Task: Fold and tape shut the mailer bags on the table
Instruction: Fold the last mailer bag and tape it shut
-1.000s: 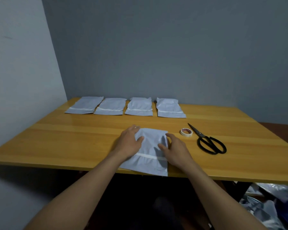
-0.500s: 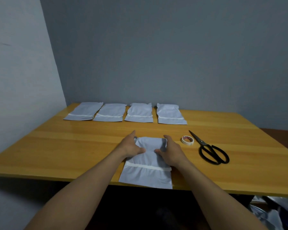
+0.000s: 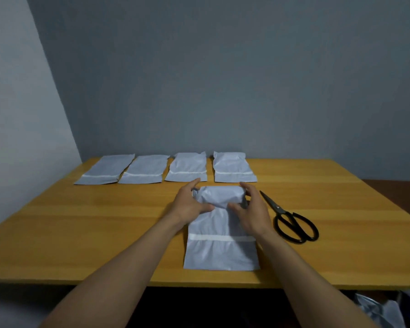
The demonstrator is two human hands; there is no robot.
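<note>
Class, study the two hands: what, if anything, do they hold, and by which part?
Both hands hold the nearest mailer bag by its folded-over far end: the left hand grips the fold's left side, the right hand its right side.

plain packing room, bare grey walls (image 3: 223, 79), wooden table (image 3: 81, 233)

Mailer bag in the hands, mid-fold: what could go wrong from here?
1. The left hand and right hand both grip the rolled far end of the mailer bag; freeing one for tape may let the fold spring open.
2. The scissors lie right beside the right hand, tip close to it; a sideways reach could hit the blades.
3. No tape roll shows in this view; hunting for it could cost the fold.
</note>
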